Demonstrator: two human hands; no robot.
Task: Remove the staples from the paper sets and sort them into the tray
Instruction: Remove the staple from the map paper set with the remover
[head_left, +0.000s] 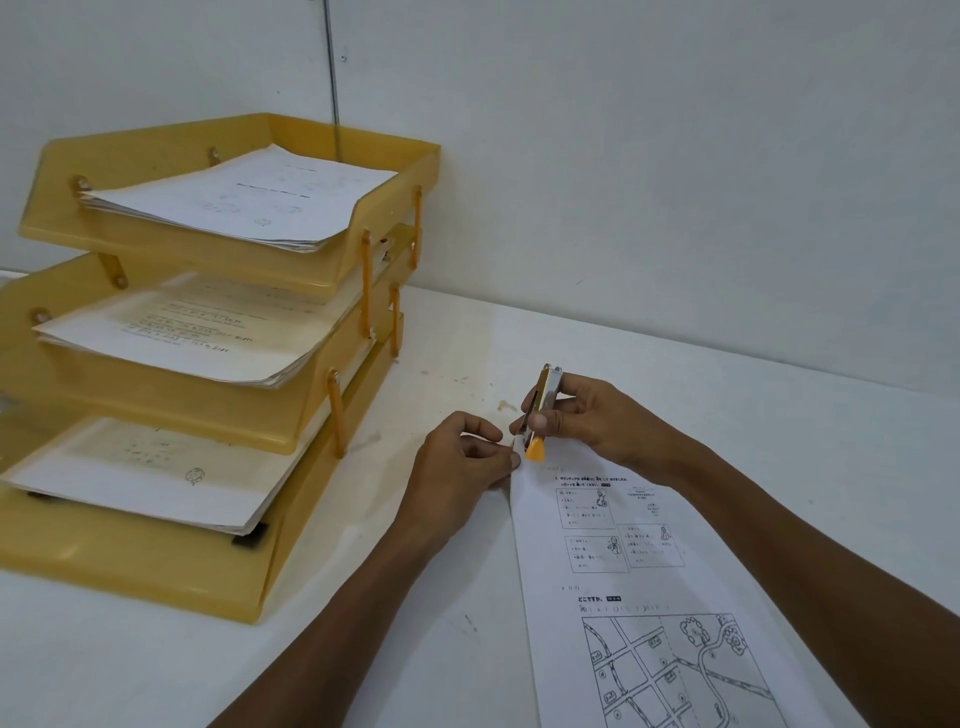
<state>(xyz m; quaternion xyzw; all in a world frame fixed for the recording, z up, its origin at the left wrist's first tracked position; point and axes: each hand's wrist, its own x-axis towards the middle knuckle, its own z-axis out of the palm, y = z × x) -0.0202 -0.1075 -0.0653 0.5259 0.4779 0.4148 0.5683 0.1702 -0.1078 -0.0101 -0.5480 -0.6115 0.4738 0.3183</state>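
1. Fingers of left hand pinching top-left corner of white printed paper set, flat on white table.
2. Right hand gripping yellow-and-metal stapler, orange tip at that corner.
3. Probably best: keep corner pinned, lever slowly, no tearing.
4. Stacked yellow plastic tray just left.

A smooth white counter fills the lower part of the view and meets a plain, pale grey-white painted wall along a straight line that slopes down to the right. A thin grey vertical strip runs down the wall from the top edge, with a small dark fixing just to its right. On the counter surface lies a small brownish stain, and nearer the bottom a short dark scratch. A tiny dark speck marks the wall just above the counter line.
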